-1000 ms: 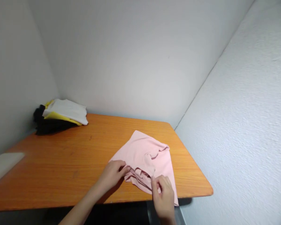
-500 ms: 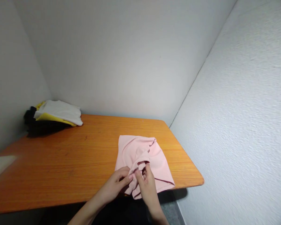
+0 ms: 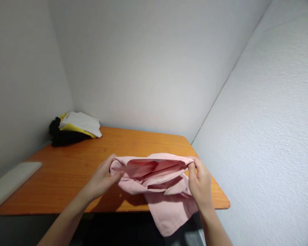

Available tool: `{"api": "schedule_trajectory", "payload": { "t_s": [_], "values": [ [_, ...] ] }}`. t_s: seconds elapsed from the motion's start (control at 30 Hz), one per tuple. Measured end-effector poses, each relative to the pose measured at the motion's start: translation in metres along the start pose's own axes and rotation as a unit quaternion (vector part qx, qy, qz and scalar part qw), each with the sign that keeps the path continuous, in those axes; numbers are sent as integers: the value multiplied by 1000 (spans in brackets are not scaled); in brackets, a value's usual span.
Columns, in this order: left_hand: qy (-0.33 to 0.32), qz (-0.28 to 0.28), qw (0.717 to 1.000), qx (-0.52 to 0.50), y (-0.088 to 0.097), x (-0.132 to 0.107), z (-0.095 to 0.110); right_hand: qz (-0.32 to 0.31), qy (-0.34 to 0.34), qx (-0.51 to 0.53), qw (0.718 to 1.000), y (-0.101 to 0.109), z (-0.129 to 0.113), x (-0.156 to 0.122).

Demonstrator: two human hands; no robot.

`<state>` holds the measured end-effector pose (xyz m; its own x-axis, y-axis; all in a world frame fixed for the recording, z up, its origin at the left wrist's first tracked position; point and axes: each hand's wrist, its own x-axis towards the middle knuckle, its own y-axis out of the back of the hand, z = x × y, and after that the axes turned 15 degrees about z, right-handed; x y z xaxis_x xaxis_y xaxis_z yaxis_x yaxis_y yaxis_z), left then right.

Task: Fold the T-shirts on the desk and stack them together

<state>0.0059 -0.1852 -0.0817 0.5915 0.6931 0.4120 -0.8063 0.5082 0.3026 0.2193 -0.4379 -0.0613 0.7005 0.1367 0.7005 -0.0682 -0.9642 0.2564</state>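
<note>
A pink garment (image 3: 166, 212) is stretched between my two hands above the front edge of the table. Its opening gapes toward me, with loose folds inside, and part of the cloth hangs below the table edge. My left hand (image 3: 106, 176) grips the left end of the opening, thumb in front and fingers behind the fabric. At the right end, my right hand (image 3: 199, 179) is closed on the rim, the cloth pinched by thumb and fingers. Whether it is a shirt or another kind of garment I cannot tell.
Under the garment is an orange wood-grain table (image 3: 74, 181). A pile of white, yellow and black clothes (image 3: 79, 124) lies at its back left. A flat white object (image 3: 14, 182) rests at the left edge. Walls stand behind and on both sides.
The pink garment lay on the table with both hands bunched together at its gathered part. Now my hands are wide apart, and the garment is lifted with its opening spread.
</note>
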Motion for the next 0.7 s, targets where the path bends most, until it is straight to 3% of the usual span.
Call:
{"api": "schedule_trajectory", "payload": {
  "t_s": [0.1,0.17,0.3,0.37,0.43,0.53,0.63,0.7],
  "values": [
    [-118,62,980,147,8,9,-3,-28,-72,67,995,10,-13,16],
    [-149,83,963,209,14,19,-5,-80,-73,95,990,15,-22,25],
    [-158,133,927,314,32,38,-2,-245,48,10,968,24,-32,41],
    [-170,179,894,373,41,44,4,-289,132,-62,946,29,-29,49],
    [-186,212,856,432,47,47,14,-277,203,-146,928,34,-23,59],
    [-166,258,818,486,50,50,28,-198,268,-296,895,42,-11,77],
    [-119,293,837,448,51,59,39,-139,233,-381,884,51,-6,101],
    [-113,303,854,407,54,68,45,-136,153,-355,912,58,-8,118]
  ]
}}
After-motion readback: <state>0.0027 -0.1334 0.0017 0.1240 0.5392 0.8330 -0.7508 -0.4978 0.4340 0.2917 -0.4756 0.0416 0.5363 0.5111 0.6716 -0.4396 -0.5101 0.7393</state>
